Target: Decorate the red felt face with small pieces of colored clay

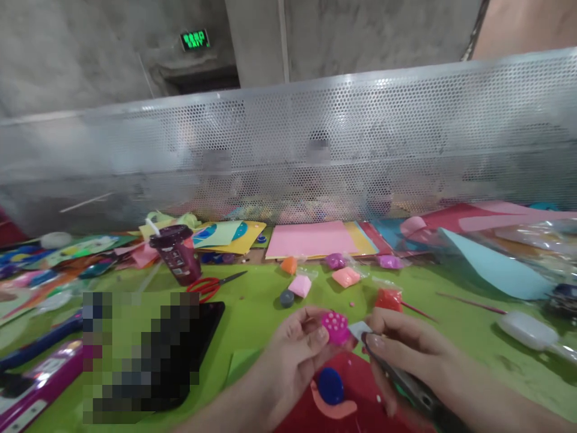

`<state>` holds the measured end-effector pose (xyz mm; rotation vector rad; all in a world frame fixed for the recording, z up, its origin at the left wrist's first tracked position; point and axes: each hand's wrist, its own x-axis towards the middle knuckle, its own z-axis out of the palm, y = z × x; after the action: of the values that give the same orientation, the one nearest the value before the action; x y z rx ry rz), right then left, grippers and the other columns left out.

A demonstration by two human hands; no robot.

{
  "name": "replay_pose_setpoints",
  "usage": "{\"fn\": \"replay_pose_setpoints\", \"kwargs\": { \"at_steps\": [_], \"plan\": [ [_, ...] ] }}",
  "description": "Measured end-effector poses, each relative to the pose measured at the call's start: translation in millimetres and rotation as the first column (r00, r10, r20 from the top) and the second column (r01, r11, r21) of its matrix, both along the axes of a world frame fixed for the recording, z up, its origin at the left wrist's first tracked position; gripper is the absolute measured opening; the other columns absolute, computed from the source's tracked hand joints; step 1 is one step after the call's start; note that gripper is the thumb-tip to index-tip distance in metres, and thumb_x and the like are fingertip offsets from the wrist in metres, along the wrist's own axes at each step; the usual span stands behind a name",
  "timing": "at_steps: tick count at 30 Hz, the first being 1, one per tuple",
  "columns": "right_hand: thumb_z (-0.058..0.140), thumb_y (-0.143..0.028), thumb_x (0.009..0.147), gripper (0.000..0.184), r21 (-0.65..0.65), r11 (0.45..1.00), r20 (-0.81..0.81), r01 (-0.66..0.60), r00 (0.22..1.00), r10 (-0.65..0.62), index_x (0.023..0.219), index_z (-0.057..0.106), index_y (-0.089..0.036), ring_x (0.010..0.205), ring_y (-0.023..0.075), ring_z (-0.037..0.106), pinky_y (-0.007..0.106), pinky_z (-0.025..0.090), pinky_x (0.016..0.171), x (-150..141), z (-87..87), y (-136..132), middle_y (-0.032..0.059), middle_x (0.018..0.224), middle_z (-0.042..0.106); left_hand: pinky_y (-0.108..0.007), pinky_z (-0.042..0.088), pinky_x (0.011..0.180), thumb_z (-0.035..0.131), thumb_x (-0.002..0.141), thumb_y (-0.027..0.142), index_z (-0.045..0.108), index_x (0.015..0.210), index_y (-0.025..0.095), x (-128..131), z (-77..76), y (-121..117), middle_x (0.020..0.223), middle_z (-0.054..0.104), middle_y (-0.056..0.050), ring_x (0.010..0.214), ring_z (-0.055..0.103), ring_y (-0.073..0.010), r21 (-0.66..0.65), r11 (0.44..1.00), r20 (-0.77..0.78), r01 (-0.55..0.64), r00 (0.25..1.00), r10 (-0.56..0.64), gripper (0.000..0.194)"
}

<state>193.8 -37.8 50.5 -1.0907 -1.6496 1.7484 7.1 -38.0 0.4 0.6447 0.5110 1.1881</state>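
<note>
My left hand (300,346) pinches a small magenta clay piece with white dots (335,328) between thumb and fingers, just above the table. My right hand (406,347) is closed round a dark metal tool (406,382), perhaps scissors or a cutter, and its fingertips touch a small pale scrap (359,329) right beside the clay piece. Below both hands lies a red sheet (360,385) with a blue clay disc (330,385) and a salmon clay strip (333,410) on it.
On the green table (252,313) lie several small bags of coloured clay (345,276), red-handled scissors (211,285), a dark cup with a straw (177,252), a black tablet (202,328), stacked coloured paper (311,239) and a perforated metal screen (315,156) behind.
</note>
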Motion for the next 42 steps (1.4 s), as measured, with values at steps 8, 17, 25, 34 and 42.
{"fn": "replay_pose_setpoints", "kwargs": {
  "at_steps": [8, 17, 25, 34, 42],
  "plan": [
    [0.06, -0.055, 0.075, 0.04, -0.059, 0.992, -0.104, 0.115, 0.987, -0.12, 0.072, 0.039, -0.021, 0.035, 0.0035, 0.04, 0.014, 0.029, 0.034, -6.6, 8.9, -12.2, -0.0062, 0.05, 0.053, -0.019, 0.044, 0.066, 0.08, 0.061, 0.028, 0.067, 0.09, 0.016, 2.0, 8.6, -10.7, 0.084, 0.069, -0.005, 0.078, 0.062, -0.012, 0.04, 0.993, -0.158, 0.113, 0.982, -0.105, 0.034],
    [0.06, -0.059, 0.072, 0.041, -0.13, 0.984, -0.041, 0.125, 0.99, -0.131, 0.076, 0.045, -0.02, 0.035, 0.0037, 0.043, 0.013, 0.032, 0.034, 0.6, 2.7, -21.2, -0.0056, 0.05, 0.053, -0.035, 0.041, 0.089, 0.064, 0.077, 0.039, 0.057, 0.117, 0.024, -1.1, 6.8, -13.7, 0.111, 0.062, -0.007, 0.102, 0.056, -0.0214, 0.309, 0.943, -0.521, 0.127, 0.852, 0.056, 0.043],
    [0.059, -0.048, 0.08, 0.032, -0.113, 0.993, -0.144, 0.014, 0.989, -0.03, 0.075, 0.046, -0.019, 0.034, 0.0034, 0.046, 0.011, 0.031, 0.032, 2.4, -4.0, -19.0, -0.0053, 0.052, 0.057, -0.034, 0.048, 0.081, 0.063, 0.078, 0.038, 0.06, 0.109, 0.026, -1.5, 7.7, -20.0, 0.11, 0.059, -0.006, 0.099, 0.055, -0.0207, 0.221, 0.962, -0.512, 0.158, 0.859, -0.023, 0.033],
    [0.059, -0.051, 0.079, 0.034, -0.127, 0.991, -0.119, 0.041, 0.991, -0.056, 0.077, 0.045, -0.02, 0.035, 0.0037, 0.048, 0.011, 0.033, 0.033, 4.7, -7.8, -14.6, -0.0061, 0.053, 0.057, -0.032, 0.05, 0.077, 0.063, 0.078, 0.037, 0.06, 0.106, 0.026, -0.3, 9.8, -26.1, 0.104, 0.062, -0.005, 0.097, 0.059, -0.0195, 0.214, 0.969, -0.496, 0.123, 0.868, -0.001, 0.029],
    [0.058, -0.052, 0.078, 0.035, -0.17, 0.986, -0.128, 0.002, 0.992, -0.024, 0.077, 0.046, -0.019, 0.033, 0.005, 0.047, 0.014, 0.037, 0.031, 1.6, -10.2, -15.7, -0.0053, 0.054, 0.057, -0.035, 0.043, 0.091, 0.059, 0.081, 0.04, 0.058, 0.107, 0.025, -0.6, 14.3, -27.5, 0.096, 0.064, -0.003, 0.103, 0.056, -0.0193, 0.277, 0.949, -0.667, 0.153, 0.741, 0.075, 0.031]
  ]
}}
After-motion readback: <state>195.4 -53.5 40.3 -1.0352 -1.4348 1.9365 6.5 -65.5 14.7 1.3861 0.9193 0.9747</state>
